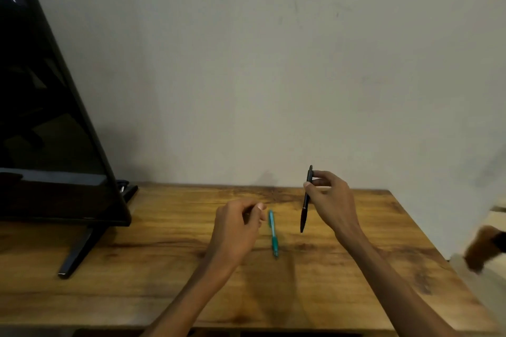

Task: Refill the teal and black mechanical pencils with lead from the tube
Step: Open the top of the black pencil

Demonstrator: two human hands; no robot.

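The black mechanical pencil [306,198] hangs nearly upright above the wooden table [164,268], tip down, pinched near its top by my right hand [330,198]. The teal mechanical pencil [273,232] lies flat on the table between my two hands, tip toward me. My left hand [236,227] hovers just left of the teal pencil with its fingers curled in; something small and dark seems pinched at the fingertips, but I cannot tell what it is. No lead tube is clearly visible.
A black monitor [49,131] on a slanted foot [79,252] fills the left side of the table. A plain wall rises right behind the table. Past the table's right edge a blurred brown object [483,247] shows.
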